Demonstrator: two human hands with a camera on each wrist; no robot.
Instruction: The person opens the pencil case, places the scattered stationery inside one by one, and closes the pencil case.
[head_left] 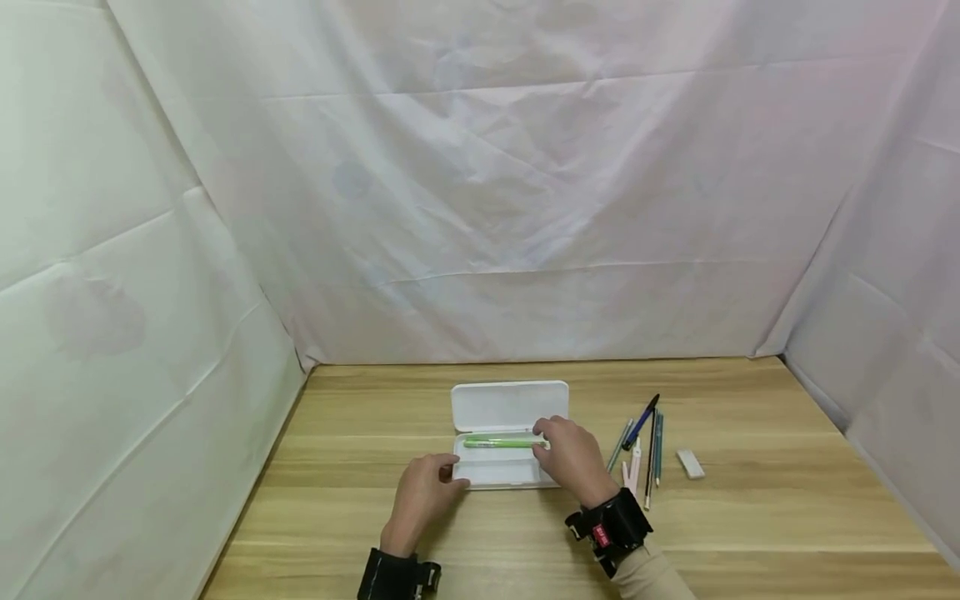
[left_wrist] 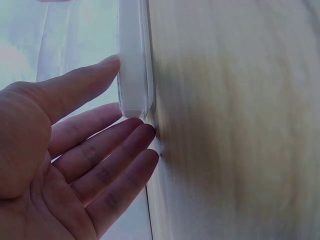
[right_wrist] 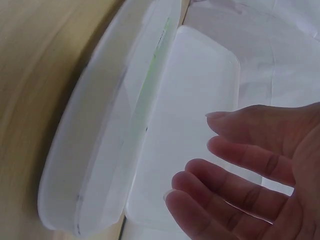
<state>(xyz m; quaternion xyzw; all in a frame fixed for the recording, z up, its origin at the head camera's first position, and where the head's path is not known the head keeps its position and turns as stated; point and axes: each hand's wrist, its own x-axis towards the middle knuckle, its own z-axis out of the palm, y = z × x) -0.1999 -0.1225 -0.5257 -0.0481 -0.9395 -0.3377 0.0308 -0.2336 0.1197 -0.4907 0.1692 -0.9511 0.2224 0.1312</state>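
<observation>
A white pencil case (head_left: 497,475) lies with its lid (head_left: 510,407) tipped back on the table. A light green pen (head_left: 497,443) lies lengthwise inside, along the back. At the near left corner, my left hand (head_left: 426,493) touches the case. In the left wrist view, its thumb rests on the long front wall (left_wrist: 134,55) and its loosely extended fingers are at the short end. My right hand (head_left: 576,462) is over the right end, its fingertips close to the pen's end. The right wrist view shows thumb and fingers apart, with nothing between them.
Right of the case lie a blue pen with a black end (head_left: 641,422), several pencils, including a teal one (head_left: 659,450), and a pink two-legged tool (head_left: 634,471). Farther right is a white eraser (head_left: 691,464). White cloth (head_left: 510,208) hangs behind the wooden table (head_left: 375,408).
</observation>
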